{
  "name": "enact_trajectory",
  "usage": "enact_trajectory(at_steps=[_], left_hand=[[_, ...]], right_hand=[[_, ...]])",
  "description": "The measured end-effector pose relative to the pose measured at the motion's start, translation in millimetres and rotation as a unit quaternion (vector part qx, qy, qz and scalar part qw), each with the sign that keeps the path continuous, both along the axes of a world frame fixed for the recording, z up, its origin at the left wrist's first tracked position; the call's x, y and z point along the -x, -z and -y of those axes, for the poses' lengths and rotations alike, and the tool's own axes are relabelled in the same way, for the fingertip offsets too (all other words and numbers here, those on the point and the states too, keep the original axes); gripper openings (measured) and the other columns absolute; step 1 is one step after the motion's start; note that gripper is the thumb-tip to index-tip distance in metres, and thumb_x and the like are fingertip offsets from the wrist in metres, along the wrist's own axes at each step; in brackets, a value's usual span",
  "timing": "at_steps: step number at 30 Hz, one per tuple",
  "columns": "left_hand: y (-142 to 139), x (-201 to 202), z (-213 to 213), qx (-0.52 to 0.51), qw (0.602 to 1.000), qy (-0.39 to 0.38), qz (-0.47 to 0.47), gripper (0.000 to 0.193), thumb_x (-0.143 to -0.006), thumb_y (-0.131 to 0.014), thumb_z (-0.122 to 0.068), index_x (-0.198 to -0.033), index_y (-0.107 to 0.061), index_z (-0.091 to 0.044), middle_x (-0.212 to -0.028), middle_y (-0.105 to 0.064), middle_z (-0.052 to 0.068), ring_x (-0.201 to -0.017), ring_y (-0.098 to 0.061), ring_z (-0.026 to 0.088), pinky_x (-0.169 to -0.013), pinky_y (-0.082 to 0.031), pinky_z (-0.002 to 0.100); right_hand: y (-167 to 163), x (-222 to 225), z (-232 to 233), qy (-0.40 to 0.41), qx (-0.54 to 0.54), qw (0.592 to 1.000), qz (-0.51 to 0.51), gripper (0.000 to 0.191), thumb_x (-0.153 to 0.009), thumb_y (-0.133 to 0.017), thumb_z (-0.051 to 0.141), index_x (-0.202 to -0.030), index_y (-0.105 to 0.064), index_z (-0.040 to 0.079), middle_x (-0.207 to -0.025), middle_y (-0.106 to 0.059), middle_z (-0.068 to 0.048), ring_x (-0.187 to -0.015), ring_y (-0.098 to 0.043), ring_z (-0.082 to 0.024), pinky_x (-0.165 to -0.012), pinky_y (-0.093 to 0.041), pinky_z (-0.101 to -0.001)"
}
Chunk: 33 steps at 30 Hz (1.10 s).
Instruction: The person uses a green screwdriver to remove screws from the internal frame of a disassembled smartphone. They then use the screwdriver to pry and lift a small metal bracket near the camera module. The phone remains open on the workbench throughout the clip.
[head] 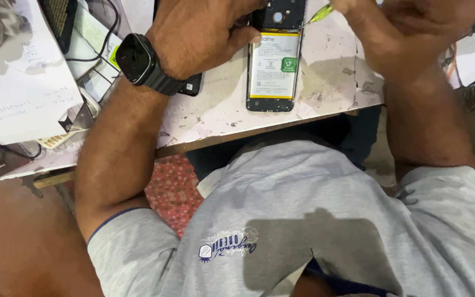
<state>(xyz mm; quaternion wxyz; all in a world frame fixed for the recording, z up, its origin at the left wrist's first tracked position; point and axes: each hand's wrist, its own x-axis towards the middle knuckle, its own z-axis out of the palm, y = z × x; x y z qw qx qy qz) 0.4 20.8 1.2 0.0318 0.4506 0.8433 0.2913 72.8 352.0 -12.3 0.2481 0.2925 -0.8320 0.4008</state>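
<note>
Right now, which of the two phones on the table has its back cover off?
The phone lying between both hands, its white battery exposed. The other phone, dark, lies mostly hidden under the left hand.

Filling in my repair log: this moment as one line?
left hand steadies opened phone | right hand holds yellow-green tool at phone top | worn table

The opened phone (273, 60) is showing a matt white battery label inside a dark, faintly glossy plastic frame. At its 1 o'clock, the tool (319, 14) is showing a glossy yellow-green plastic handle with a thin metal tip. The tabletop (325, 82) is looking like pale laminate, scuffed and rough with stains, over a worn wooden edge. At the phone's 9 o'clock, the watch (136, 58) is showing a glossy black face and matt rubbery strap. The shirt (303, 209) is looking like soft matt grey cloth. The papers (23, 82) are lying matt white.
</note>
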Motion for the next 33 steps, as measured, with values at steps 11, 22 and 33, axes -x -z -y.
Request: enact_trajectory(at_steps=[11, 22, 33], left_hand=[[2, 3, -1, 0.010, 1.000, 0.000, -0.001, 0.036, -0.095, -0.086, -0.032, -0.124, -0.076, -0.014, -0.092, -0.075, 0.008, -0.076, -0.071, 0.027, -0.064, -0.054, 0.042], [5, 2, 0, 0.010, 1.000, -0.002, -0.021, 0.037, -0.096, -0.086, -0.034, -0.126, -0.076, -0.015, -0.095, -0.076, 0.008, -0.078, -0.072, 0.026, -0.066, -0.055, 0.042], [15, 1, 2, 0.006, 0.999, -0.004, -0.037, 0.035, -0.096, -0.083, -0.033, -0.124, -0.077, -0.014, -0.092, -0.075, 0.008, -0.074, -0.072, 0.025, -0.063, -0.057, 0.040]], right_hand=[[4, 0, 11, 0.012, 0.016, 0.999, 0.049, 0.051, -0.096, -0.095, -0.006, -0.070, -0.053, 0.003, -0.064, -0.053, -0.009, -0.051, -0.047, -0.015, -0.047, -0.027, -0.0306], [11, 7, 8, -0.028, 0.018, 0.999, 0.019, 0.052, -0.094, -0.094, -0.009, -0.067, -0.051, 0.005, -0.062, -0.052, -0.009, -0.048, -0.046, -0.015, -0.045, -0.027, -0.0297], [22, 14, -1, -0.062, -0.002, 0.998, -0.031, 0.044, -0.096, -0.094, -0.006, -0.072, -0.058, 0.003, -0.063, -0.054, -0.008, -0.054, -0.051, -0.016, -0.045, -0.031, -0.0292]])
